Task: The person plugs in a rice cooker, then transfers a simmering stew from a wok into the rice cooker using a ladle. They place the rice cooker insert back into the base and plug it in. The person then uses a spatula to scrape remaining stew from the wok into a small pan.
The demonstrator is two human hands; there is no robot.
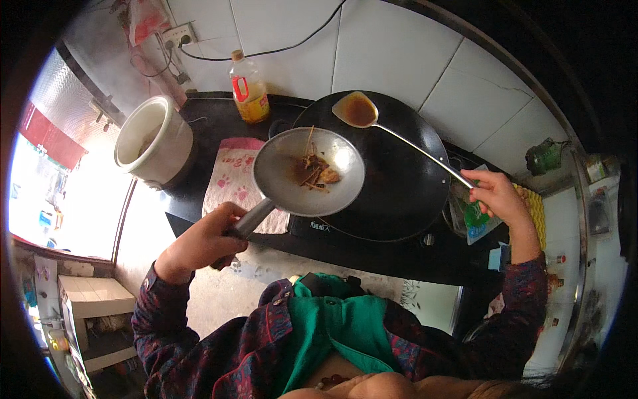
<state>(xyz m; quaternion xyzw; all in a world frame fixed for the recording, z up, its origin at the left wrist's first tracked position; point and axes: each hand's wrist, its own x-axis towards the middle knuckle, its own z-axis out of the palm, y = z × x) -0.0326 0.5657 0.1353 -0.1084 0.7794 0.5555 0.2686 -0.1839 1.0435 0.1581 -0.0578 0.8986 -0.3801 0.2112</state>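
My left hand (209, 244) is closed around the grey handle of a shallow, round metal scoop (276, 189). Dark brown bits, sticks and a little brown liquid (316, 171) lie in its bowl. The scoop is over the front left part of a large black wok (399, 193). In my right hand (498, 195) is the long handle of a metal wok spatula (419, 151). Its blade reaches over the wok's far side and carries brown liquid (359, 110).
A white pot (151, 143) with its top uncovered stands at left. Near the tiled wall is an oil bottle (250, 90). A pink patterned cloth (229, 176) lies on the black stove (319, 239). At right are a plastic packet (480, 216) and a yellow sponge-like piece (535, 209).
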